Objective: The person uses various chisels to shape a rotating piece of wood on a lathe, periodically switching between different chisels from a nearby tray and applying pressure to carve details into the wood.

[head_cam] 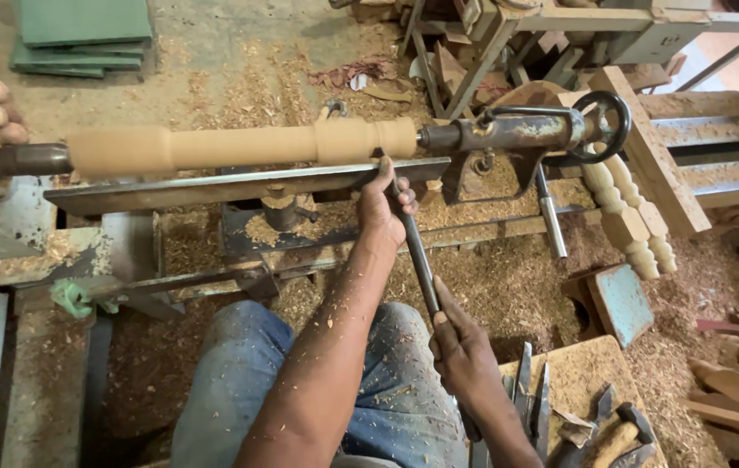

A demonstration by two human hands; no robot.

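Left hand (384,205) clamped on chisel (419,256) at the rest (213,185), right hand (463,351) gripping its handle at five o'clock, spindle (239,146) above at twelve, shavings (508,286) around

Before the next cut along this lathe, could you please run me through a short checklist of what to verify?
1. Pale turned wooden spindle seated between both lathe centres: ok.
2. Long dark metal chisel lying on the flat steel tool rest: ok.
3. Left hand pinning the chisel at the rest: ok.
4. Right hand with a closed grip on the chisel's handle end: ok.
5. Black tailstock handwheel locked tight: cannot tell.
6. Spare chisels on the sawdust-covered block, right beside the right forearm: not ok.
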